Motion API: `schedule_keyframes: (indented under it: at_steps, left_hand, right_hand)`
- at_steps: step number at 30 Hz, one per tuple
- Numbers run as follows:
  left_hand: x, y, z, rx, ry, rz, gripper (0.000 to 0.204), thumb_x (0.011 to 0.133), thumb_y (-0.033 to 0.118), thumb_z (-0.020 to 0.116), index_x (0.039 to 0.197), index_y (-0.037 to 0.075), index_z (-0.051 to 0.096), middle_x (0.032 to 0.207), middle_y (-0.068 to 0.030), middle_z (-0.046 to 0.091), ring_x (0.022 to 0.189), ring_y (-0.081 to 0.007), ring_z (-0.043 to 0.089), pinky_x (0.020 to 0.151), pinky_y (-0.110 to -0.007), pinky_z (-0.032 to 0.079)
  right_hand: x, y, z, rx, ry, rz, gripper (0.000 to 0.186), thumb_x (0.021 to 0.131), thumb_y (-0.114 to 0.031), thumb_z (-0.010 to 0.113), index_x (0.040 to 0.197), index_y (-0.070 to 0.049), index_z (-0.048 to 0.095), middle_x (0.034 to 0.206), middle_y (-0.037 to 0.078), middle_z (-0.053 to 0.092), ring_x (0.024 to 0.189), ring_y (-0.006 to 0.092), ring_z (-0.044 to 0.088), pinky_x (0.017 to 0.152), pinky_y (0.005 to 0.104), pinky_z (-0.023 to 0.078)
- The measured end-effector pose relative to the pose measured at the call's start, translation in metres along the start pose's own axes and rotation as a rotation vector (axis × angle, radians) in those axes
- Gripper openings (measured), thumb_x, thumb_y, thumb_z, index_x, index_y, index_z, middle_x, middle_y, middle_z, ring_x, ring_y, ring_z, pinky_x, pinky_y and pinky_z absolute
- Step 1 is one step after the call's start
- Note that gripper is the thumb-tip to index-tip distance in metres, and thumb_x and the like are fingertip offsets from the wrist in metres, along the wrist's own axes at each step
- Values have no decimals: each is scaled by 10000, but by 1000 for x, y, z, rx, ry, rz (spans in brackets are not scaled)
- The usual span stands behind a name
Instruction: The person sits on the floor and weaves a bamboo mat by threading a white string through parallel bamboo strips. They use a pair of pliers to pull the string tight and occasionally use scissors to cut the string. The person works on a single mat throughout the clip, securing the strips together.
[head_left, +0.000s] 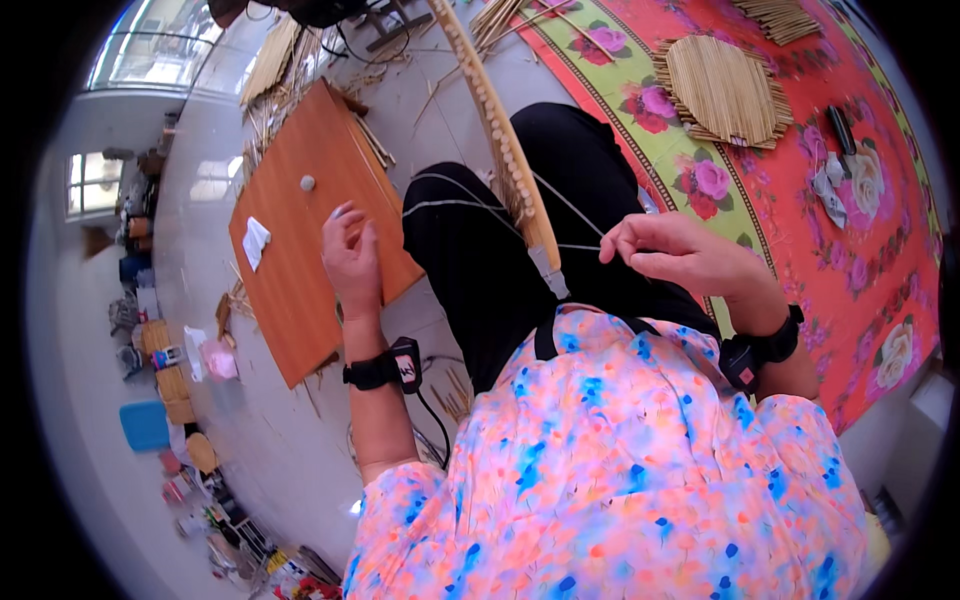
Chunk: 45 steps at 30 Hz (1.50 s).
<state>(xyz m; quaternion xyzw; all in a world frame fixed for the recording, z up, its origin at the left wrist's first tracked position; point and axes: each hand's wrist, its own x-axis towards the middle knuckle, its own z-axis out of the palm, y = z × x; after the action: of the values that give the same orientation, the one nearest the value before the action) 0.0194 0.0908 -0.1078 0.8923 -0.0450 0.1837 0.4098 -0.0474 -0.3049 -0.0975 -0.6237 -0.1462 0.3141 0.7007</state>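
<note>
Upright between my knees stands a long, narrow panel of reed stalks (497,125), seen edge-on, with a row of round cut stalk ends along it. Thin pale cord (570,192) runs from the panel to my right hand (680,252), whose thumb and forefinger are pinched together on it. More cord (455,203) lies across my left knee. My left hand (350,258) is raised over the edge of a brown wooden board (320,220), fingers loosely curled and apart, with nothing visible in them. The panel's lower end is against my lap.
A white cloth scrap (256,243) and small round knob (308,183) are on the board. On the red floral cloth (800,270) at right lie a round reed mat (725,90) and a black cylindrical object (840,130). Loose stalks (262,125) litter the floor; household goods line the left wall.
</note>
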Motion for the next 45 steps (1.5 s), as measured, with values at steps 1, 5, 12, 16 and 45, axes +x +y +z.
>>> schedule_keyframes:
  at_steps: [1,5,12,16,45]
  left_hand:
    - [-8,23,1,-24,-101,61,150,824,13,628,974,0,623,1100,-152,619,1004,-286,617,859,-339,497]
    - [-45,83,24,-102,-512,362,196,786,-14,666,977,6,631,1111,-128,633,988,-272,630,847,-333,510]
    - [-106,93,69,-185,-583,345,263,770,76,702,1024,52,642,937,-112,650,897,-289,640,771,-355,523]
    - [-98,74,40,-47,-685,368,122,787,118,696,897,78,660,769,-82,630,746,-279,634,666,-365,508]
    - [-24,104,-83,-396,-293,-151,88,879,98,646,859,13,640,628,53,522,545,0,441,461,-190,325]
  right_hand:
    - [-5,-11,1,-108,1,27,98,936,-110,534,900,-19,538,982,39,626,800,74,526,728,243,443]
    - [-4,-8,9,0,-77,-140,150,963,-176,537,883,-54,503,1034,81,621,1151,221,511,996,382,381]
    - [-4,-14,33,350,-193,-98,127,960,-150,535,881,-53,513,1016,102,607,1124,271,570,990,412,417]
    - [-11,-26,32,431,-184,-90,141,953,-152,548,884,-35,509,985,95,595,960,207,627,888,333,478]
    - [7,-45,-35,-416,763,-105,105,941,-160,516,914,-82,579,1283,52,556,1018,94,543,783,255,439]
